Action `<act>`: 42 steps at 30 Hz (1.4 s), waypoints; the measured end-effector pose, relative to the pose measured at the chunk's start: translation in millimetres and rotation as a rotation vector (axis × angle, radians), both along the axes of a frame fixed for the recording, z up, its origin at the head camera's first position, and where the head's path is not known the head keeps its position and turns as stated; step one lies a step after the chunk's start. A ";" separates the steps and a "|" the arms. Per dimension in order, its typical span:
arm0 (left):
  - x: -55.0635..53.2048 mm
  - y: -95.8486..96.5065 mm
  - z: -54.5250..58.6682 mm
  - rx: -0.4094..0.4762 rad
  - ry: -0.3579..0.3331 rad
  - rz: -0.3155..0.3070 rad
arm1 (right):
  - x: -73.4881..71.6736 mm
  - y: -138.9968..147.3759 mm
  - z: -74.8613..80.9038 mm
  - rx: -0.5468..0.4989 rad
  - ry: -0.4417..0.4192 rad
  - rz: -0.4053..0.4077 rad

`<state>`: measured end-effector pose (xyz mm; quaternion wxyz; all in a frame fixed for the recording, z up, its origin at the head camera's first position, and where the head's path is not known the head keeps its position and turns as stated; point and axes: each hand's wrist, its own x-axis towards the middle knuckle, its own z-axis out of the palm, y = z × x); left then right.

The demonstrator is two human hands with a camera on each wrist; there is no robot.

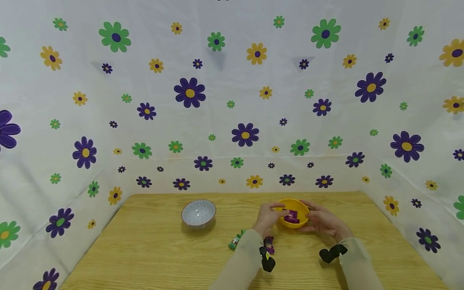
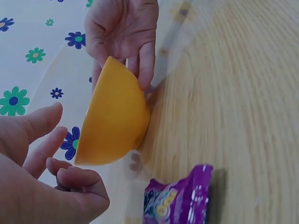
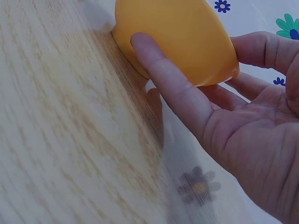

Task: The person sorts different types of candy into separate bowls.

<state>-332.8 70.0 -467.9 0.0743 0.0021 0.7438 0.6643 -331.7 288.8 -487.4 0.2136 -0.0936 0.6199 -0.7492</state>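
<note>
A small yellow bowl (image 1: 294, 224), tilted a little, stands toward the back right with purple-wrapped candy (image 1: 292, 217) inside. My right hand (image 1: 328, 221) holds its right side, one finger (image 3: 173, 77) along the outer wall near the base. Over the opposite rim is my left hand (image 1: 269, 217), its fingertips reaching above the candy. In the left wrist view, the left fingers (image 2: 86, 182) are loosely bent beside the rim with nothing between them. Another purple-wrapped candy (image 2: 177, 200) lies on the table by my left wrist. A green-wrapped candy (image 1: 234, 242) is partly covered by my left sleeve.
A grey-blue patterned bowl (image 1: 198, 213) with a reddish rim stands on the wooden table (image 1: 152, 241), left of the yellow one. A white flowered cloth (image 1: 232, 112) hangs around the back and both sides. Black bands circle both wrists.
</note>
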 end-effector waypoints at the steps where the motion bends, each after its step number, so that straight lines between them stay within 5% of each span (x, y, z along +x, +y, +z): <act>1: -0.6 -2.0 0.4 -0.005 -0.001 -0.007 | 0.0 -0.5 0.2 -0.003 -0.007 -0.006; 9: -3.7 -26.4 0.0 0.045 -0.043 -0.114 | 1.3 -1.2 3.8 -0.004 -0.023 -0.012; 15: -7.9 -47.5 -2.7 -0.129 0.015 -0.235 | 4.0 0.5 5.5 -0.010 -0.034 -0.020; 24: -10.8 -73.4 1.8 -0.381 0.167 -0.524 | 4.1 -0.2 5.4 -0.030 -0.041 -0.011; 33: -15.2 -82.0 -2.0 -0.555 0.117 -0.637 | 3.6 -2.4 5.3 -0.017 -0.037 -0.014; 42: -14.4 -80.5 -1.8 -0.629 0.110 -0.719 | 1.8 -3.0 5.9 -0.005 -0.037 -0.016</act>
